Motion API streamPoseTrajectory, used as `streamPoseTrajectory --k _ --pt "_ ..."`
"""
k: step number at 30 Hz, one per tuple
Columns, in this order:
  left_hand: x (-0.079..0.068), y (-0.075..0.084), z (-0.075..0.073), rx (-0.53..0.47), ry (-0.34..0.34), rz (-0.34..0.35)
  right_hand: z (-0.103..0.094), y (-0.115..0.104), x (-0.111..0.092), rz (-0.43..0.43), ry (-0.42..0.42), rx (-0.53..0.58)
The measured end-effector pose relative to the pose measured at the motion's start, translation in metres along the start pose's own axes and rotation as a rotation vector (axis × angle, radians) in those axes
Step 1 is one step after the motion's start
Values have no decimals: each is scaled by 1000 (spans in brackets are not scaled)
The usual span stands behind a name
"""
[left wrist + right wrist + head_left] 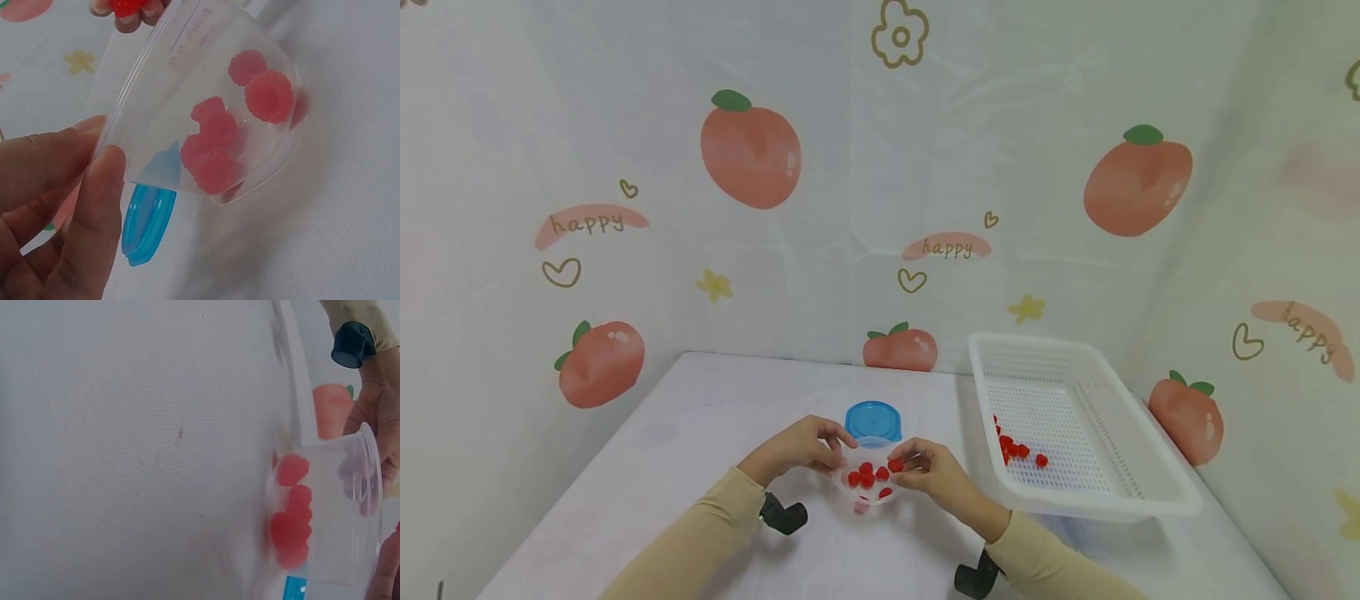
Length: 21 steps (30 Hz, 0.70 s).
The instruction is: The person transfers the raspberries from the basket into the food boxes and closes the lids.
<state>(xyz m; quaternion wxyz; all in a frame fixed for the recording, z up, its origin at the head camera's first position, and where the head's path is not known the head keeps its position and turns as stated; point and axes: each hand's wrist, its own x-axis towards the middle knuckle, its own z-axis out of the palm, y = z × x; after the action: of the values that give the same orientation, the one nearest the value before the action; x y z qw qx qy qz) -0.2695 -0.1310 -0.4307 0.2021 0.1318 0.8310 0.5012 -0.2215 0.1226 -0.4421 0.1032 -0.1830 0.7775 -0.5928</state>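
My left hand (801, 447) pinches the rim of a clear plastic container (156, 119) between thumb and finger. Several red raspberries (269, 97) lie on the container's bottom, seen through its wall in both wrist views. Over the container's right side, my right hand (938, 477) holds one more raspberry (896, 466) at its fingertips. That held raspberry also shows at the top of the left wrist view, above the rim. Just behind the container, a blue lid (872, 421) lies on the table.
At the right stands a white perforated plastic basket (1097, 503), with several raspberries (1013, 451) near its left wall. The white table (737, 392) meets a fruit-printed cloth backdrop (820, 283). Black wrist cameras (784, 514) hang below both wrists.
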Motion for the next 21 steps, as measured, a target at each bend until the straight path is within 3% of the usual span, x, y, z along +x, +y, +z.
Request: streamPoseTrajectory --k 14,21 --pt "3 -1 -1 -8 -12 0 -1 -1 1 -17 -9 -47" --pt "2 -2 -1 -9 -15 1 -4 2 0 -89 -43 -35"
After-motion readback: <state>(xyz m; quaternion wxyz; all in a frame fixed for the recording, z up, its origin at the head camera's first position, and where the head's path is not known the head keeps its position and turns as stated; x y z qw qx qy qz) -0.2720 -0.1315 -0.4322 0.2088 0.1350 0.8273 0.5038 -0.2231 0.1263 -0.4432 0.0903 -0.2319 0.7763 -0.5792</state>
